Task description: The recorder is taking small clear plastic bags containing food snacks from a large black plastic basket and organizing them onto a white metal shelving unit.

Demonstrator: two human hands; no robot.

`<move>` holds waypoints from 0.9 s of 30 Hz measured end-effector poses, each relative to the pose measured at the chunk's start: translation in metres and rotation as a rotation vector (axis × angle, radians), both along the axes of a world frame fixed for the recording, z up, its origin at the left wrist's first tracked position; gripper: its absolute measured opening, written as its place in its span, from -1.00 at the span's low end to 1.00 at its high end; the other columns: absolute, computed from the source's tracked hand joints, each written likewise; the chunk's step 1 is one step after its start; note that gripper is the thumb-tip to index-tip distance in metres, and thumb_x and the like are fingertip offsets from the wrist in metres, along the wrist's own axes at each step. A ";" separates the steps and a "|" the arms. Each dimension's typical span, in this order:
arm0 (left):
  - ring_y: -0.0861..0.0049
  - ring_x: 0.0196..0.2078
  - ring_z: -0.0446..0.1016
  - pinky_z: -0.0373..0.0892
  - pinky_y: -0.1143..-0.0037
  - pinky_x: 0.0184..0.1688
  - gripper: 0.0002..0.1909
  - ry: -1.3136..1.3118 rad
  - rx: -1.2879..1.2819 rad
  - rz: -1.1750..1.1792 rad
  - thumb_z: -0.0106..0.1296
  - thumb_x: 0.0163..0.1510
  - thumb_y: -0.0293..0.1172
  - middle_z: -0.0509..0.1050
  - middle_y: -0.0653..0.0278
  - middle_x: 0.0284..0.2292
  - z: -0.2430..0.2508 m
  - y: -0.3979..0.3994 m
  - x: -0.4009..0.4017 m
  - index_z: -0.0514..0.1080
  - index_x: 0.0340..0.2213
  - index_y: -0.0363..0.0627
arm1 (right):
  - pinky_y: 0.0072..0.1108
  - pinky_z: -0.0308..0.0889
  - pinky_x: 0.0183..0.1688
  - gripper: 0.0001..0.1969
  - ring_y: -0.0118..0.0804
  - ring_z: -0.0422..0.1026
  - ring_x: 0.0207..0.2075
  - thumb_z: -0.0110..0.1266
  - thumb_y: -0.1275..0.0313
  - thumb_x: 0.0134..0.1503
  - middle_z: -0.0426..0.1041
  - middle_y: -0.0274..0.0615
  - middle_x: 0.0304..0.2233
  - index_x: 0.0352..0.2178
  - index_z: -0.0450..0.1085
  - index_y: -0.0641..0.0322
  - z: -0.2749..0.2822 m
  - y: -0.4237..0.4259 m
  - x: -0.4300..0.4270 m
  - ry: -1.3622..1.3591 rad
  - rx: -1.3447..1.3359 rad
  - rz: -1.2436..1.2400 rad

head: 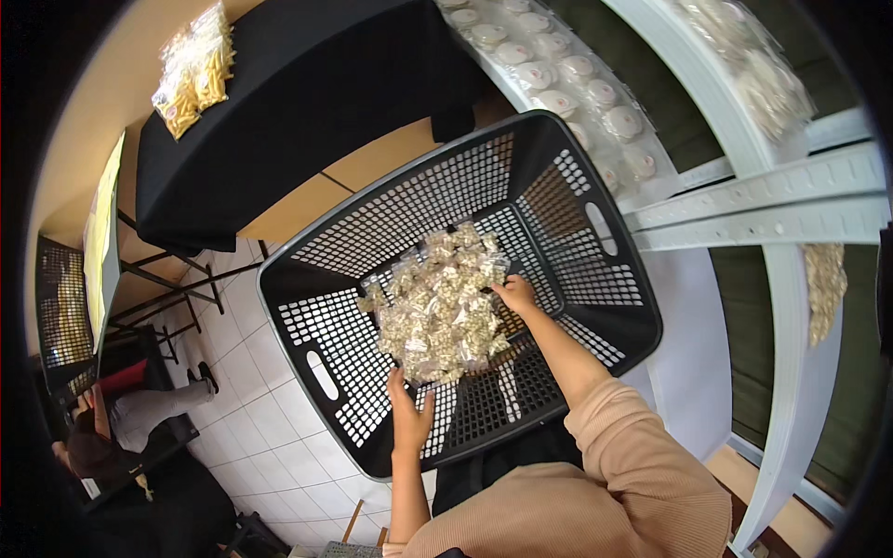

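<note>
A large black perforated plastic basket (391,178) stands before me. Inside it lies a heap of small clear plastic packets (439,314) filled with pale, lumpy pieces. At the heap's near left edge, my left hand (410,411) has its thumb and fingers apart, with nothing seen in it. My right hand (515,294) reaches into the basket at the heap's right side, its fingertips at the packets; whether it grips one cannot be made out.
White metal shelving (760,202) on the right holds bagged round white items (558,103). A black-covered table (300,104) bears bags of yellow pieces (199,77). At the lower left, a person (139,418) is beside another black basket (64,307).
</note>
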State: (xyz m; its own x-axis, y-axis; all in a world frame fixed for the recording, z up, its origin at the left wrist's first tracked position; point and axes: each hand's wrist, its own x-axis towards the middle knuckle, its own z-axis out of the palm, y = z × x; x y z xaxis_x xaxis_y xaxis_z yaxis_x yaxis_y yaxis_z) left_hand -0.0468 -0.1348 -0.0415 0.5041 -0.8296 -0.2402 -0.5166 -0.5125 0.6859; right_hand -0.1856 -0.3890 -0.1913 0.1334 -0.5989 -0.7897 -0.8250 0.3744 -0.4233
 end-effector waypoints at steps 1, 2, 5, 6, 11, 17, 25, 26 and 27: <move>0.06 0.06 -0.03 -0.02 0.38 0.06 -0.39 0.086 -0.015 -0.001 -0.03 -0.14 -0.54 -0.02 -0.14 -0.02 0.000 -0.004 -0.003 -0.02 -0.06 -0.35 | -0.45 0.21 -0.12 -0.31 -0.18 0.22 -0.09 0.02 0.04 -0.11 0.17 -0.07 -0.07 -0.06 0.07 0.33 -0.006 0.002 0.004 0.005 0.024 -0.077; 0.06 0.06 -0.02 0.00 0.38 0.06 -0.40 0.126 -0.019 -0.009 -0.03 -0.14 -0.53 -0.02 -0.13 -0.02 -0.002 -0.009 -0.004 -0.02 -0.06 -0.34 | -0.43 0.22 -0.14 -0.28 -0.18 0.23 -0.11 0.03 0.02 -0.13 0.20 -0.08 -0.11 -0.06 0.06 0.31 -0.013 0.004 0.009 0.030 -0.039 -0.086; 0.09 0.03 0.03 0.08 0.40 0.02 -0.43 0.199 -0.010 -0.022 -0.04 -0.12 -0.52 -0.02 -0.11 -0.01 -0.003 -0.014 -0.003 0.00 -0.07 -0.33 | -0.45 0.21 -0.16 -0.16 -0.19 0.25 -0.18 0.15 0.00 -0.26 0.24 -0.09 -0.22 -0.05 0.02 0.30 -0.019 0.009 0.033 0.011 -0.087 -0.064; 0.11 0.02 0.06 0.10 0.40 0.01 -0.44 0.215 -0.022 -0.012 -0.04 -0.12 -0.53 -0.02 -0.10 -0.01 -0.004 -0.016 -0.003 0.01 -0.07 -0.33 | -0.45 0.21 -0.16 -0.16 -0.19 0.25 -0.18 0.15 0.00 -0.26 0.24 -0.09 -0.22 -0.05 0.02 0.30 -0.023 0.012 0.037 0.014 -0.080 -0.062; 0.19 -0.05 0.17 0.14 0.42 -0.03 -0.46 0.305 0.041 0.056 -0.04 -0.13 -0.57 0.00 -0.05 -0.02 -0.004 -0.017 -0.001 0.02 -0.09 -0.34 | -0.42 0.17 -0.15 -0.16 -0.15 0.22 -0.17 0.22 0.10 -0.31 0.19 -0.03 -0.21 -0.06 0.02 0.32 -0.037 0.028 0.049 -0.011 -0.229 -0.010; 0.14 -0.04 0.15 0.16 0.41 -0.03 -0.45 0.294 0.021 0.026 -0.04 -0.14 -0.58 0.00 -0.06 -0.02 -0.002 -0.020 -0.002 0.03 -0.09 -0.30 | -0.40 0.19 -0.17 -0.31 -0.10 0.23 -0.18 0.17 0.21 -0.25 0.21 0.02 -0.21 -0.13 0.09 0.38 -0.049 0.030 0.037 -0.017 -0.365 -0.095; 0.10 0.01 0.08 0.13 0.39 -0.01 -0.46 0.295 0.054 -0.021 -0.05 -0.12 -0.54 -0.03 -0.06 -0.01 0.003 -0.020 -0.002 0.03 -0.07 -0.27 | -0.41 -0.02 0.05 -0.21 -0.12 -0.08 0.07 0.07 0.05 -0.19 -0.12 0.00 0.04 -0.02 0.01 0.34 -0.023 0.009 0.027 0.071 0.090 -0.515; 0.10 0.01 0.09 0.13 0.39 -0.01 -0.46 0.285 0.048 -0.026 -0.05 -0.12 -0.53 -0.03 -0.06 -0.01 0.002 -0.020 -0.002 0.03 -0.07 -0.27 | -0.42 0.11 -0.07 -0.34 -0.15 0.12 -0.04 0.06 0.05 -0.19 0.10 0.02 -0.07 -0.15 0.19 0.36 -0.028 0.011 0.032 0.174 -0.028 -0.479; 0.10 0.01 0.09 0.13 0.39 -0.01 -0.46 0.279 0.040 -0.037 -0.05 -0.11 -0.53 -0.03 -0.06 -0.01 0.001 -0.020 -0.003 0.03 -0.08 -0.27 | -0.42 0.11 -0.07 -0.34 -0.15 0.12 -0.04 0.06 0.05 -0.19 0.10 0.02 -0.07 -0.15 0.19 0.36 -0.036 0.005 0.030 0.168 -0.038 -0.485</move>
State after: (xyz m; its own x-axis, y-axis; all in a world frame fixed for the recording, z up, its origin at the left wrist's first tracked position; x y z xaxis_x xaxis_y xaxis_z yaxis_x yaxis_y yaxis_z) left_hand -0.0502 -0.1548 -0.0401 0.3837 -0.8331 -0.3984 -0.3294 -0.5265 0.7837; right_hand -0.1553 -0.3836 -0.2277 -0.2937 -0.5894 -0.7525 -0.6184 0.7175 -0.3206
